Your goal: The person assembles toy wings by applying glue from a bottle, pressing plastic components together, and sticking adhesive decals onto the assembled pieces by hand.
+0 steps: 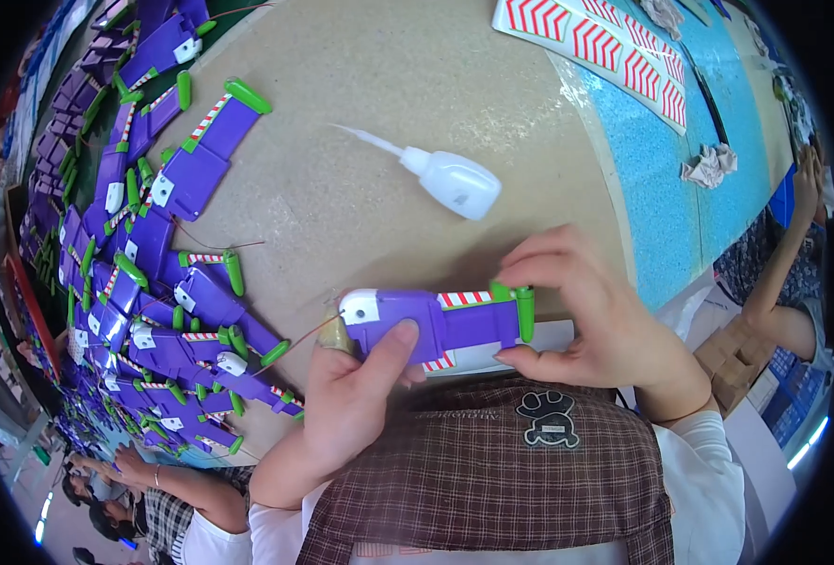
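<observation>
A purple plastic toy part [408, 320] with a white end, a green end bar and red-and-white striped stickers lies level across both hands, just above my apron. My left hand [356, 391] grips its white end, thumb pressed on the purple face; a thin wire sticks out there. At the other end, my right hand [591, 315] curves its thumb and forefinger around the green bar, one above and one below. Beyond the hands, a white squeeze bottle [459, 184] with a long thin nozzle lies on its side.
Similar purple-and-green parts [196, 174] are heaped along the left of the table [313, 226]. A sheet of red-and-white chevron stickers [601, 47] lies at the far right, near crumpled paper [709, 167] on a blue surface. Other people's arms [784, 254] show at both sides.
</observation>
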### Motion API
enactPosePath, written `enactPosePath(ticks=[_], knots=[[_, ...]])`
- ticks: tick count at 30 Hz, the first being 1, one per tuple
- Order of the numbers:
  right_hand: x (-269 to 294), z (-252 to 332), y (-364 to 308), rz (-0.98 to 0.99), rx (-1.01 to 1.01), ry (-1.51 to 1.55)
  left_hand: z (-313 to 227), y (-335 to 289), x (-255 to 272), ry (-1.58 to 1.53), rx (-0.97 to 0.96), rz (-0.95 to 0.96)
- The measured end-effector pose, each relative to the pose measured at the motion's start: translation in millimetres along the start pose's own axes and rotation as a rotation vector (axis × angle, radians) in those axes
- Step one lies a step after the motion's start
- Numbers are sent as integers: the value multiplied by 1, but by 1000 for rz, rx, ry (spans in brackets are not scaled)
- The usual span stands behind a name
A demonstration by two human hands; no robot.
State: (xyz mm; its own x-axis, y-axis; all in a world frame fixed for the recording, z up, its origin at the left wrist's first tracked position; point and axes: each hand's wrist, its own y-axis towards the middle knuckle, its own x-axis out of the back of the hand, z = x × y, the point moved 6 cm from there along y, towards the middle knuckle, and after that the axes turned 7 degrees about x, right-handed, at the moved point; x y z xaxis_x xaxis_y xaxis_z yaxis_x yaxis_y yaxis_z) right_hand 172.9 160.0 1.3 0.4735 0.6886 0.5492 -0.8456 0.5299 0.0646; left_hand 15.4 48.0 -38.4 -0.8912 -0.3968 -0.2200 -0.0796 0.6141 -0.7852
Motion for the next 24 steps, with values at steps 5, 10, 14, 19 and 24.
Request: enactPosePath(ticks=[5, 10, 14, 19, 24], knots=[[-24, 4, 1, -55, 207, 146, 13, 0, -12, 0, 37, 71], [-30, 10, 1, -170, 344, 136, 4, 1, -14, 44, -186, 129], [-32, 12, 8, -190, 187, -48, 2, -13, 14, 23, -376, -141], [-73, 13, 0, 106, 73, -252, 15, -5, 31, -409, -449, -280], [-78, 18, -5, 110, 183, -289, 23, 2, 36, -462, -505, -180]])
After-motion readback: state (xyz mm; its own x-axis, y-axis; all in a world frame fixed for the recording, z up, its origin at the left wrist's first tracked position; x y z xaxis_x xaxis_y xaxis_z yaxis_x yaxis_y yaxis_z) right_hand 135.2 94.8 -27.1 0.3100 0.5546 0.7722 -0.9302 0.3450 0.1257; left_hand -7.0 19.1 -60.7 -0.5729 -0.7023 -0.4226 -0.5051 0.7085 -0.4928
